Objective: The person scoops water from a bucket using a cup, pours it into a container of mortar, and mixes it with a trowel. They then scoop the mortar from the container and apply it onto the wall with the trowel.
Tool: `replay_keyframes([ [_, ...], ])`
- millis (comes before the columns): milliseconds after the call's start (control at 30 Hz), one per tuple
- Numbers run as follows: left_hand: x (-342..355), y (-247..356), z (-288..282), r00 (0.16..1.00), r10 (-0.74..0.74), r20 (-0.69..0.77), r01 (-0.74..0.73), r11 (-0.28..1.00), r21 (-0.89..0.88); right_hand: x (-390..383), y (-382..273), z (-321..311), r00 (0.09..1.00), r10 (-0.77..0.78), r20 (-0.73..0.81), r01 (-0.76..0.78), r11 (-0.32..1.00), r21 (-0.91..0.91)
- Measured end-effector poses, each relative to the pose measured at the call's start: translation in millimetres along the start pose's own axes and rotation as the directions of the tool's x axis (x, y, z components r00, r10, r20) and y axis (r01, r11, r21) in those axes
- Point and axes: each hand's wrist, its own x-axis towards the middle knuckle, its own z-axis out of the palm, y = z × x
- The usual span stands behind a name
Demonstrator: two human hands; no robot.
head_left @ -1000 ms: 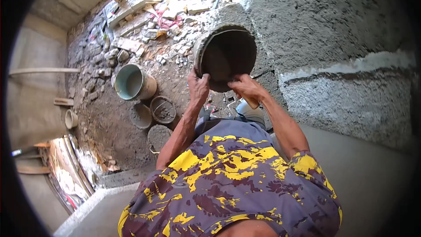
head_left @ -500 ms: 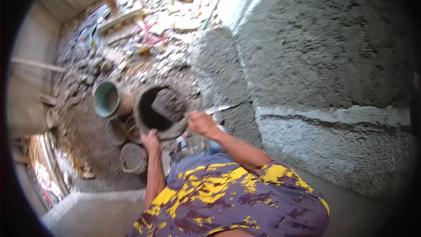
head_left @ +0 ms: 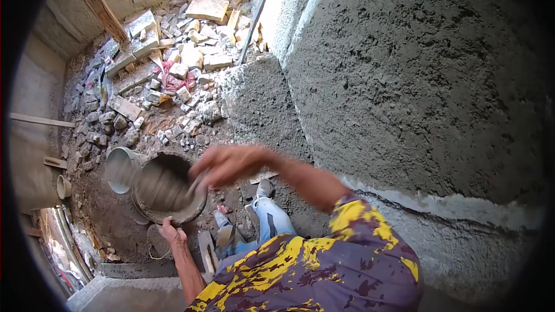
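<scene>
A dark round bucket (head_left: pixel 199 205) with grey wet mortar (head_left: pixel 159 188) in it is tilted in front of me, left of my legs. My left hand (head_left: pixel 172 231) grips its near rim. My right hand (head_left: pixel 228 164), smeared by motion, is over the bucket's right side with its fingers curled. A thin, pale thing (head_left: pixel 196 184) shows under those fingers; its kind is too blurred to tell. Behind the dark bucket, a pale bucket (head_left: pixel 118 170) leans with its mouth toward me. The dark bucket partly hides what lies beneath it.
Broken bricks and rubble (head_left: pixel 191 58) cover the far ground, with a wooden post (head_left: pixel 98 3) among them. A freshly rendered wall (head_left: pixel 404 81) rises on my right. A flat long-handled tool (head_left: pixel 207 248) lies by my feet. A small bucket (head_left: pixel 63 186) stands far left.
My right hand has left the dark bucket's right rim and swung over its mouth. The bucket has shifted left and toward me, covering the smaller mortar bucket. The view has also shifted.
</scene>
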Motion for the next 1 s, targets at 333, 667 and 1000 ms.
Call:
replay_keyframes([
  [333, -55.4, 38.6, 93.5, 0.976, -0.02, 0.216, -0.058, 0.936, 0.347, -286.7, -97.9, -1.9, -0.52, -0.66, -0.542, -0.45, 0.752, -0.483],
  [667, -55.1, 31.3, 200.8, 0.596, 0.187, 0.781, -0.728, 0.537, 0.427, -27.4, 84.2, 64.4, 0.374, 0.117, -0.92, -0.927, 0.024, -0.374],
  [1000, -8.4, 88.9, 189.6, 0.467, 0.039, 0.883, -0.571, 0.776, 0.268, 106.0, 132.5, 79.6, 0.469, 0.133, -0.873, -0.842, 0.366, -0.397],
])
